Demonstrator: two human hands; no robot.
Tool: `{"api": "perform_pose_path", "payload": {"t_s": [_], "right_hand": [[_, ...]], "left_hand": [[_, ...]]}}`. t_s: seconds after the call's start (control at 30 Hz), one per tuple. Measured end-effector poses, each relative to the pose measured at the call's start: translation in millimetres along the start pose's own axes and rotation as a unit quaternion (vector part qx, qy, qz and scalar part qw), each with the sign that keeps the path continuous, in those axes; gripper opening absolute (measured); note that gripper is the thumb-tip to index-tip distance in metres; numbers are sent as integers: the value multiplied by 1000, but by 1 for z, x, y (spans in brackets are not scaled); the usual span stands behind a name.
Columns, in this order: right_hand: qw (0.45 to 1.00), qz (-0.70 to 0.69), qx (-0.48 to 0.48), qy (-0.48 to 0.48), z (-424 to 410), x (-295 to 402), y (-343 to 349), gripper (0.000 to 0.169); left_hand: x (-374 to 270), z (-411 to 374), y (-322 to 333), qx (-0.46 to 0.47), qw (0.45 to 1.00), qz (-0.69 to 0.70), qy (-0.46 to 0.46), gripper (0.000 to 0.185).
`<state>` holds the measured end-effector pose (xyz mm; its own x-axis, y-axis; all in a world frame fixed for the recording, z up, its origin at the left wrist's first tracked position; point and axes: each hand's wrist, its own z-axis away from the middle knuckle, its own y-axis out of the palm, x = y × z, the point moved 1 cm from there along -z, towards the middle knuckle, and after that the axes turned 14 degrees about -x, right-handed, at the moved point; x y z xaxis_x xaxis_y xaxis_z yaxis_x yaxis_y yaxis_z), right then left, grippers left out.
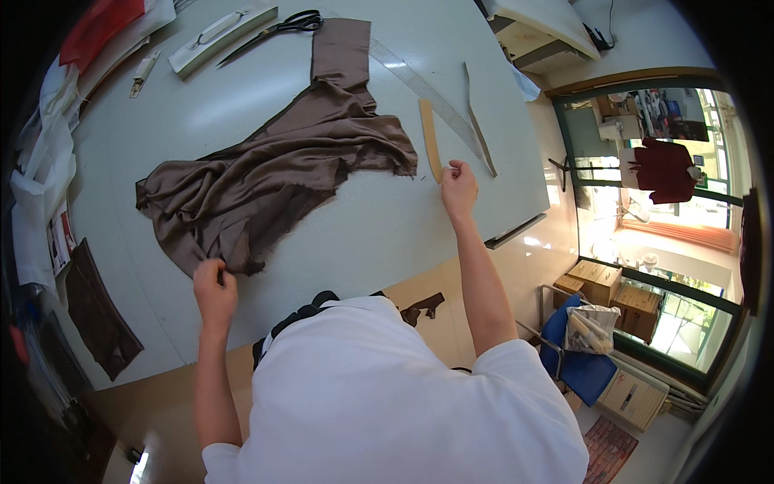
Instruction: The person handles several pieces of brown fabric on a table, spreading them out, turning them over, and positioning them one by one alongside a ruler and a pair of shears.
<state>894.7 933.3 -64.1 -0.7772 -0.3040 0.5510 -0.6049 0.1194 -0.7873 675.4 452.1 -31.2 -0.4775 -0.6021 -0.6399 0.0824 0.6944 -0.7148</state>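
A crumpled piece of brown satin-like fabric (260, 169) lies across the table, with one flat panel at its far end and a frayed near edge. At its near left corner, my left hand (216, 293) pinches the fabric's edge. To the right of the cloth, my right hand (459, 190) has its curled fingers on the lower end of a narrow tan strip (430, 136), probably paper or card. Just beyond that hand are a clear ruler (432, 94), partly under the fabric, and a thin, curved grey strip (478, 127).
Black-handled tailor's shears (266, 37) and a long metal block with a handle (221, 42) lie at the far side. A small cutter-like tool (144, 74), white sheeting (42, 181) and a dark brown fabric piece (100, 314) are left. A blue chair (562, 345) stands right.
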Motion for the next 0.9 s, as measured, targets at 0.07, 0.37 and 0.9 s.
{"api": "perform_pose_path", "payload": {"t_s": [0.07,0.37,0.9], "right_hand": [[999,7,-38,-33,-18,-20,-5,25],[982,-88,126,-108,-16,40,18,21],[831,-79,315,-451,164,139,18,41]], "left_hand": [[0,23,4,30,999,-28,16,14],[-10,52,3,42,998,6,-39,5],[33,138,-80,108,949,-231,-187,16]]}}
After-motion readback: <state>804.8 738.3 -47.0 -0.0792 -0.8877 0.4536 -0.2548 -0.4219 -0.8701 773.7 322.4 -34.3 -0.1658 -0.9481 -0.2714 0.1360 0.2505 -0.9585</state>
